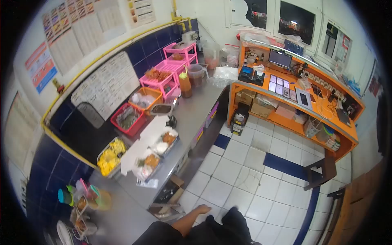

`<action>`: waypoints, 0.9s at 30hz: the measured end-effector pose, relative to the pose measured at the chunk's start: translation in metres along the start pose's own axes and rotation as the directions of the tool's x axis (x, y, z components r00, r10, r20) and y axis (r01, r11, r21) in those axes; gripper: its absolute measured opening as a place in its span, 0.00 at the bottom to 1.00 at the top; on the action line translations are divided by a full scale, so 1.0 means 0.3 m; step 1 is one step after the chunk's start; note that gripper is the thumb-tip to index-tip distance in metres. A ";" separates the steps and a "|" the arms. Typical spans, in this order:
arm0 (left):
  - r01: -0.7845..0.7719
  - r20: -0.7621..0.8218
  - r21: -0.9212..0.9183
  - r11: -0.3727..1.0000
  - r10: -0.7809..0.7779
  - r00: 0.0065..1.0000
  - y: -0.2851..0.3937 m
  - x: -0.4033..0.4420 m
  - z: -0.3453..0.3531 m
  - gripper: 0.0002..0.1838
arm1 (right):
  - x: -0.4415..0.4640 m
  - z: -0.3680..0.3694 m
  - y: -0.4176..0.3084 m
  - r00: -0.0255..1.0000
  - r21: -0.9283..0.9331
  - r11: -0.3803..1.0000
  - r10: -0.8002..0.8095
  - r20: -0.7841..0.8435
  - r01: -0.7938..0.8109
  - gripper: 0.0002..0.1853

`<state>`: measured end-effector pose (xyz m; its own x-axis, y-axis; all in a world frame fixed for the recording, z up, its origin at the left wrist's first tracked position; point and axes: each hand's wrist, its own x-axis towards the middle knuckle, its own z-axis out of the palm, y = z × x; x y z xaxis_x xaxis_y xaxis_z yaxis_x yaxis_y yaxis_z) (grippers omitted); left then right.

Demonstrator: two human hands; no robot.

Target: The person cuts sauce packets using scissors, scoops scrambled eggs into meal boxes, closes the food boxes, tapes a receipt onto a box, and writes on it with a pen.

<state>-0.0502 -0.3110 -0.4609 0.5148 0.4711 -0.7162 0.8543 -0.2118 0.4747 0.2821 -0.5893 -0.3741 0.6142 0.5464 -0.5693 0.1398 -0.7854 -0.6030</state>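
My left hand (202, 209) hangs low over the tiled floor, beside the counter's front edge. It is small and blurred, so its fingers do not show clearly, and I see nothing held in it. My right hand is out of view. Nearest to the left hand is a low open shelf with a cardboard box (176, 182) under the counter. On the steel counter (192, 100) stand two open white food boxes, one nearer (143, 173) and one farther (167, 153), each with rice and fried pieces. A tray of yellow food (111, 157) sits behind them.
Along the wall are a red basket (130, 130), an orange basket (156, 94), pink racks (173, 65) and a sauce bottle (185, 87). An orange desk (245, 87) holds phones and a monitor (280, 59). A brown stool (326, 171) stands on the floor at right.
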 end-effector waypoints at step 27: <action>-0.845 -0.984 -0.049 0.532 0.121 0.133 1.153 0.909 -3.281 0.15 | 2.335 -0.323 -1.723 0.914 -0.038 0.916 -0.400 -0.061 0.399 0.16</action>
<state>0.3148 0.5871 0.0114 0.1007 0.8794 0.4654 0.0160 -0.4691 0.8830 0.7155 0.1713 -0.4071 0.5531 0.7963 -0.2449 0.4022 -0.5126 -0.7586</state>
